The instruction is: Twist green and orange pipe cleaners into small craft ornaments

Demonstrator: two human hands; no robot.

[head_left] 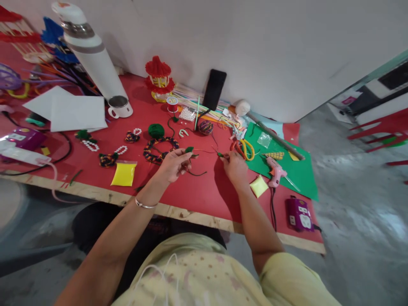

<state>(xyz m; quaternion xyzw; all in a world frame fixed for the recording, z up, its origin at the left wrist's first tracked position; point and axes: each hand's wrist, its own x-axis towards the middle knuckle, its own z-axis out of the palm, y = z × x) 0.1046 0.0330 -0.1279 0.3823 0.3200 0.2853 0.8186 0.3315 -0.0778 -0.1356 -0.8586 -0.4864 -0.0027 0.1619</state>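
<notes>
Between the thumb and fingers of my left hand (175, 165) is a small dark green yarn piece (189, 149), with a loose yarn tail (198, 174) hanging below. My right hand (235, 165) is pinched on a thin dark item with a green part (220, 154); its kind is too small to tell. A fine reddish strand (204, 150) runs across the gap between both hands. Just beyond my left hand lies a multicoloured braided yarn ring (149, 144). Yellow-handled scissors (247, 149) rest beside my right hand.
Behind stand a ball of green yarn (156, 131), a multicoloured yarn ball (205, 127), a thread spool (172, 104) and a phone (214, 90). To the right lie a pink glue gun (276, 172) and a purple power socket (299, 213). A tall white flask (92, 59) stands left.
</notes>
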